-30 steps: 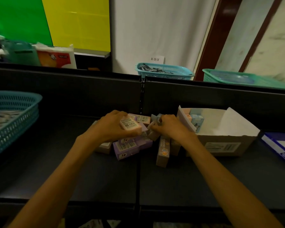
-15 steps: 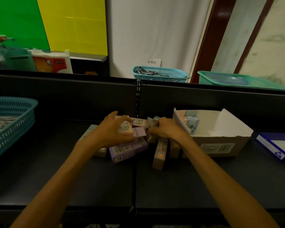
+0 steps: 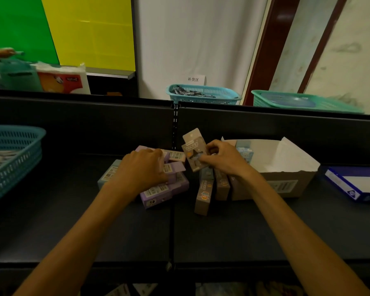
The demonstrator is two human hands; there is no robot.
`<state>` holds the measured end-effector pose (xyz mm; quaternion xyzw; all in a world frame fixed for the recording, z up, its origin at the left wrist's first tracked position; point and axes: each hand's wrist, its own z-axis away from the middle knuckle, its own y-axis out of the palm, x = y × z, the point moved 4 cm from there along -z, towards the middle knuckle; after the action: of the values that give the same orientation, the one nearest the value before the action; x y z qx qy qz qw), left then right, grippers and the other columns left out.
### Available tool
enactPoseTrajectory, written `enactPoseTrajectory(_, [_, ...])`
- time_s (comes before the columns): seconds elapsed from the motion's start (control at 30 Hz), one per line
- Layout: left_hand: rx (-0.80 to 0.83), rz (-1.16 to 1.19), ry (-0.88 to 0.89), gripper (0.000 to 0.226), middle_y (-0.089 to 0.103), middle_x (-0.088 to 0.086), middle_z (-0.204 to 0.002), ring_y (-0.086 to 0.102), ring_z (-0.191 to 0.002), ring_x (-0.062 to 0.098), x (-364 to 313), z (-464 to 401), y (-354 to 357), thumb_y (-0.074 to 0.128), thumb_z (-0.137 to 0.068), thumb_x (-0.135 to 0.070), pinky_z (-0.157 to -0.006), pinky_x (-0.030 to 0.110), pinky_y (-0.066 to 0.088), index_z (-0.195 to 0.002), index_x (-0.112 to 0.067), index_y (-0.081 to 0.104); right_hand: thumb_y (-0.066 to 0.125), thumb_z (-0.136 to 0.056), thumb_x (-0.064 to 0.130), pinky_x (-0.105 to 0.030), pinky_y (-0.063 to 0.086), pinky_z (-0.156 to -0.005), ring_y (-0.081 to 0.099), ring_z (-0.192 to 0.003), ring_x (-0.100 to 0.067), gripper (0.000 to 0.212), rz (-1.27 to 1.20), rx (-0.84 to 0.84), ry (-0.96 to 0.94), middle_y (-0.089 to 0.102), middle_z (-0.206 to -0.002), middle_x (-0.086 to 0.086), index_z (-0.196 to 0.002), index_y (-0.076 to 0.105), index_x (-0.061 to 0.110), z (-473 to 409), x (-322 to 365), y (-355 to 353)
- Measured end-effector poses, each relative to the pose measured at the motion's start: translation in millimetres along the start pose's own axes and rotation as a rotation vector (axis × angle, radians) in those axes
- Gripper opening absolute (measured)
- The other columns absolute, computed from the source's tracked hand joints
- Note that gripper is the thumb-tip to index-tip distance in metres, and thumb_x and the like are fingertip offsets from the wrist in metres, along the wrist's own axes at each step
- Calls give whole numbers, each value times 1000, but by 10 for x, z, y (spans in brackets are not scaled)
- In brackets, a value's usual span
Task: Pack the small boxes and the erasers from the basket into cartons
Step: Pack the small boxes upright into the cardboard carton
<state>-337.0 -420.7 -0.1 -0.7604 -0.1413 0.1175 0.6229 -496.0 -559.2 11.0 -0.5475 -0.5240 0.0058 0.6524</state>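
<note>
A pile of small boxes lies on the dark table between my hands. My right hand grips a brown small box with a hang tab, lifted and tilted above the pile. My left hand lies on the purple small boxes, fingers curled over a pale box with a barcode. Brown small boxes stand upright beside the open carton, which holds light blue boxes at its left end. The blue basket sits at far left.
A blue and white carton lies at far right. A dark partition rises behind the table. Beyond it stand a blue basket and a green basket. A person's hand shows at far left.
My right hand has lifted a brown box with a hang tab out of the pile. My left hand has lowered the pale box onto the purple boxes.
</note>
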Motion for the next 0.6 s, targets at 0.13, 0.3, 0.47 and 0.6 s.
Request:
enactPoseTrajectory(0.13, [-5,21,-65,58,58,5,-112,53,-87,16,73,47,0,52,-83,-60,-76,31,42,-122,-18,46,70,-84,27,-27,52,-80,58,-96,-13,41,-57,-11,7,59,-109,-1,-119,55,12,38,1,-34])
enactPoseTrajectory(0.3, [-75,35,-74,45,59,8,-111,57,-92,22,123,91,-111,44,-92,-50,-80,33,43,-120,-15,47,69,-85,24,-11,48,-57,57,-81,-4,35,-147,-48,-12,57,-98,4,-115,55,11,137,44,-127])
enactPoseTrajectory(0.47, [-325,121,-99,45,62,11,-100,59,-84,26,225,120,-303,45,-92,-47,-68,31,39,-117,-10,47,68,-86,18,-19,55,-70,63,-94,-12,33,-236,-85,-66,62,-109,-3,-115,55,9,214,75,-314])
enactPoseTrajectory(0.6, [-461,243,-119,51,63,12,-92,57,-70,20,190,107,-414,49,-89,-48,-64,30,43,-117,-7,51,69,-85,17,-27,57,-74,66,-94,-16,31,-260,-147,-75,65,-108,-4,-113,57,10,250,16,-539])
